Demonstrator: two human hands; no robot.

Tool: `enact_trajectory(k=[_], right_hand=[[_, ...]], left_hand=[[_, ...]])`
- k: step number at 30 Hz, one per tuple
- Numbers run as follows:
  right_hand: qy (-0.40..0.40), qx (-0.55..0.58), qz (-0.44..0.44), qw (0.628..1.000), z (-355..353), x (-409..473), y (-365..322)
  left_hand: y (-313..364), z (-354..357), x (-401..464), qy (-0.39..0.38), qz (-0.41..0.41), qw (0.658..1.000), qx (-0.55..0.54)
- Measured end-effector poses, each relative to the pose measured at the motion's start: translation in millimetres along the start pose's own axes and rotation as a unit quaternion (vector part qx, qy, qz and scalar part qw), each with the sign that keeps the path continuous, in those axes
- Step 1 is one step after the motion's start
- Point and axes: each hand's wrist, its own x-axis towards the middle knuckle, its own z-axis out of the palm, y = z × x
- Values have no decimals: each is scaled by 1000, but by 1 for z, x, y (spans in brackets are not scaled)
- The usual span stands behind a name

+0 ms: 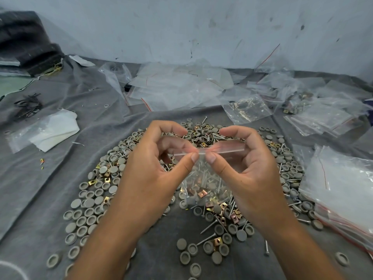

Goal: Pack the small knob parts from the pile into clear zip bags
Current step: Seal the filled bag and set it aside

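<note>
bag [203, 178]: hangs vertical, zip strip up top, running left-right
left hand [159, 164]: pinching zip strip
right hand [240, 164]: same, thumbs nearly touching
pile [105, 184]: under bag, on gray cloth

Two bare forearms are seen, each ending in a bare hand: the left hand [159, 158] and the right hand [240, 160]. No sleeves are worn below the elbows, and nothing is worn on either wrist behind the fingers [189, 161]. Short, plain, unpainted nails are shown at the thumb tips. No rings are seen on the fingers.
</note>
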Motion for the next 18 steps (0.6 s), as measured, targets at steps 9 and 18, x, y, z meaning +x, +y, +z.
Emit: enact_trajectory(k=[9,18], right_hand=[[-20,31,8,999,0,3,-2],[-22,77,34,996,-14,10,-5]], left_hand=[[0,0,1,-11,3,1000,3],[2,-4,3,25,-31,999,-27]])
